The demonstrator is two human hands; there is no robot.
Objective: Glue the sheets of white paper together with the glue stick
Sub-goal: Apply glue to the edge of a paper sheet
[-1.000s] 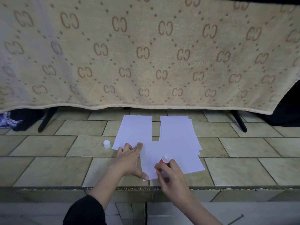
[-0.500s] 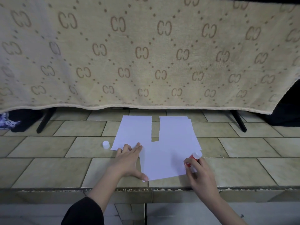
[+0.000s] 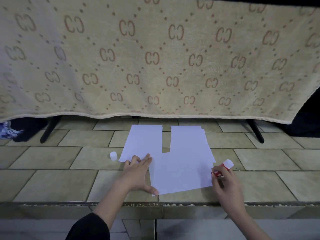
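Three lots of white paper lie on the tiled floor: a near sheet (image 3: 180, 172), a far left sheet (image 3: 143, 141) and a small far right stack (image 3: 188, 141). My left hand (image 3: 138, 172) rests flat with straight fingers on the near sheet's left edge, thumb at its near corner. My right hand (image 3: 225, 184) grips a red glue stick (image 3: 223, 168) with a white end at the near sheet's right edge. The stick's tip is hidden by my fingers. Its white cap (image 3: 113, 155) stands on the floor left of the papers.
A beige patterned blanket (image 3: 155, 58) hangs over a rack behind the papers, with black legs (image 3: 48, 130) at the left and right. A step edge (image 3: 155, 204) runs just below my hands. Dark cloth lies at far left.
My right hand has carried the glue stick from the near sheet's middle rightward to its right edge. My left hand has stayed pressing the sheet's left edge.
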